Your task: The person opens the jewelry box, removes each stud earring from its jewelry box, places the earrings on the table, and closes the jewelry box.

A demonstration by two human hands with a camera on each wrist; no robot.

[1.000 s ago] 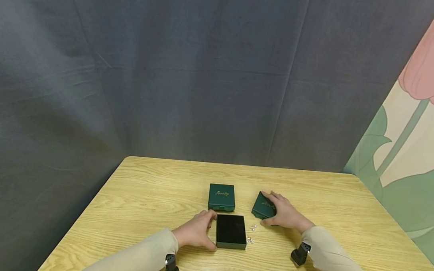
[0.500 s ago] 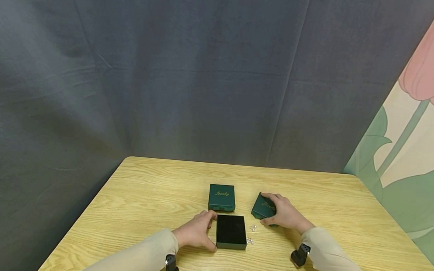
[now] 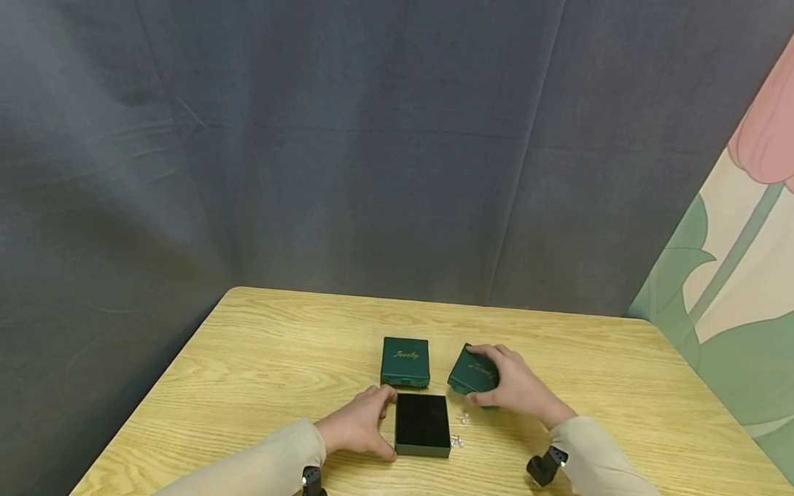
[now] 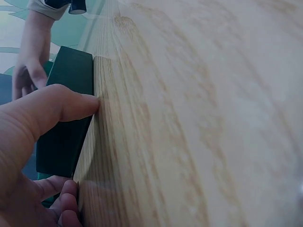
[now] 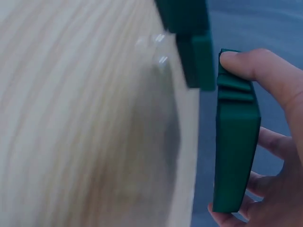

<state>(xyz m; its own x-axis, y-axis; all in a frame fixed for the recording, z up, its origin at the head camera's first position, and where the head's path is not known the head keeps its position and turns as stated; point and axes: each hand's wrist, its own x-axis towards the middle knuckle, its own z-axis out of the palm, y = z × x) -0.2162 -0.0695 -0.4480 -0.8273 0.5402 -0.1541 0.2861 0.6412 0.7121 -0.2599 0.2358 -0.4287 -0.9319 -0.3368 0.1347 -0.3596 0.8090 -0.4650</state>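
In the head view a small dark green box with a black top or lining (image 3: 423, 422) sits on the table near the front. My left hand (image 3: 359, 422) holds it at its left side, thumb at the near corner and fingers at the far one. The thumb lies across its green wall (image 4: 71, 125) in the left wrist view. My right hand (image 3: 518, 380) grips a green jewelry box (image 3: 473, 372) with gold lettering, thumb on the near end and fingers at the far end. This box (image 5: 236, 137) appears raised above the tabletop in the right wrist view.
Another green jewelry box (image 3: 406, 360) with gold lettering stands behind the black-topped one. Pearl earrings (image 3: 462, 419) lie on the wooden table (image 3: 288, 354), to the right of the black-topped box. A dark curtain (image 3: 373, 167) hangs behind the table.
My right hand has moved a little left and up with the green jewelry box in its grip. My left hand and the black-topped box have stayed in place.
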